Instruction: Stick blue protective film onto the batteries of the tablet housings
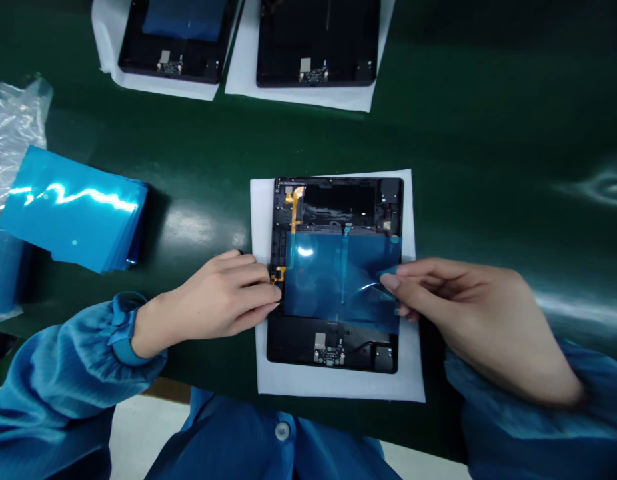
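Note:
An opened black tablet chassis [333, 343] lies on a white sheet [338, 387] on the green belt. A translucent blue film [328, 277] covers its middle. My left hand [223, 297] rests at the chassis's left edge, fingers pressed together on the film's left side near an orange flex cable [294, 207]. My right hand [468, 307] pinches the film's right edge, which is slightly lifted and curled.
A stack of blue films [73, 210] lies at the left, with a clear plastic bag [13, 130] behind it. Two more black chassis [173, 47] [315, 43] on white sheets sit at the far edge. The green belt [488, 133] stretches to the right.

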A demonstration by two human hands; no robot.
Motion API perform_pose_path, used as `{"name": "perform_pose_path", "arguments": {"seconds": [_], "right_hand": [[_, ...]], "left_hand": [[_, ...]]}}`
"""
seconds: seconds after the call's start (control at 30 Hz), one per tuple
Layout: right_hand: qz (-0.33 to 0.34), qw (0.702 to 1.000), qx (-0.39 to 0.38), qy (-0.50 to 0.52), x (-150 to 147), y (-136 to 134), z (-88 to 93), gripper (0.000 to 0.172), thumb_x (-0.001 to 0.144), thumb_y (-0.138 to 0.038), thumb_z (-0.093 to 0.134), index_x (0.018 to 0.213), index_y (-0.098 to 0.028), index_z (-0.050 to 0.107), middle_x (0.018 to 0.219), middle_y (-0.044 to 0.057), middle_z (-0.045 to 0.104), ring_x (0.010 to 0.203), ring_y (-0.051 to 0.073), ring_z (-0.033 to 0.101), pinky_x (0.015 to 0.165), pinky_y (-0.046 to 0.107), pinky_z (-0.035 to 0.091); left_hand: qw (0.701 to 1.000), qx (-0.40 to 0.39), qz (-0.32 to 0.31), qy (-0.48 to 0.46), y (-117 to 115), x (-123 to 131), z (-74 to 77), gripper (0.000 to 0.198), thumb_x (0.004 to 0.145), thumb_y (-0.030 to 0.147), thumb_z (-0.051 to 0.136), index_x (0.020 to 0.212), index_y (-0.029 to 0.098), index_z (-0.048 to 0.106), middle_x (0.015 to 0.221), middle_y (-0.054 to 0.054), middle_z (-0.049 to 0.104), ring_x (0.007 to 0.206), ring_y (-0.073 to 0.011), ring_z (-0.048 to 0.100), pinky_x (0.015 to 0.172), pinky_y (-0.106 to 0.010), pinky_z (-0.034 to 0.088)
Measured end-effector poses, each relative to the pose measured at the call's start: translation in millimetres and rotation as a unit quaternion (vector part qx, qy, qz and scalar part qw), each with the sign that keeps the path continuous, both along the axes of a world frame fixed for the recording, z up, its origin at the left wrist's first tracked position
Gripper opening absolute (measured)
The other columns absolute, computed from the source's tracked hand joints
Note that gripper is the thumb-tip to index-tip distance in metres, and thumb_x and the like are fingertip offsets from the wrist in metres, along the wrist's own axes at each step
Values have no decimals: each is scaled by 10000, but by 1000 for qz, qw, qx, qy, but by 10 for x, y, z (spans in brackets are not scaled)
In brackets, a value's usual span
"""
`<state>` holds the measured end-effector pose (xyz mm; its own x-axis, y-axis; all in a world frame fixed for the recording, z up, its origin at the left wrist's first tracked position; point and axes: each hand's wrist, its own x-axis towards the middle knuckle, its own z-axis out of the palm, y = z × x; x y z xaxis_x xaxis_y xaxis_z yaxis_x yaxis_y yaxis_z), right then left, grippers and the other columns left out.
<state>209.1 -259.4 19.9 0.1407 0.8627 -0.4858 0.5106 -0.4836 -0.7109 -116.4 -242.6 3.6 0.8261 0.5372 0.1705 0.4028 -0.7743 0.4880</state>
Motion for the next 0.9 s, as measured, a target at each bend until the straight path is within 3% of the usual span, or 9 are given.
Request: {"name": "perform_pose_path", "arguments": {"seconds": [0.2,0.37,0.5,0.63,0.8,0.9], "right_hand": [[-11,1000,2,18,8,-19,3,592,618,-726,905,829,-177,834,571,70,720,470,206,648,498,344,572],[31,999,36,16,24,-53,15,558,716,-693,873,933,-180,843,607,46,730,522,211,683,574,375,619],[24,995,100,14,42,-95,-5,486,808,-626,846,1031,-194,840,638,18,729,558,189,690,646,373,646],[-17,989,141,31,69,-74,-92,389,846,-539,830,1010,-187,831,646,13,731,527,156,662,588,319,619],[-43,983,168,58,136,-23,-215,322,851,-478,822,951,-172,799,665,20,738,512,140,643,498,273,570],[-13,974,227,15,118,-71,-183,285,922,-454,755,971,-178,808,752,44,783,572,154,684,546,287,592]], "left_hand": [[1000,2,2,-7,6,13,3,126,1091,211,584,1019,191,686,907,-14,725,800,-158,649,692,-333,464],[1000,7,14,-24,0,9,28,97,1085,204,614,1088,160,701,968,-38,750,851,-156,681,735,-310,516],[996,84,34,-4,55,77,95,145,1085,215,611,1136,161,736,972,-47,734,830,-173,652,720,-328,503],[987,141,-14,81,167,384,116,194,1059,194,586,1129,193,766,968,-62,705,867,-224,625,723,-368,453],[979,127,-62,147,248,955,79,405,1006,94,540,1348,232,708,1106,-100,689,1000,-266,636,801,-388,452],[981,101,-75,151,280,1021,87,475,1016,78,493,1429,238,665,1141,-102,694,1064,-278,656,838,-391,477]]}}
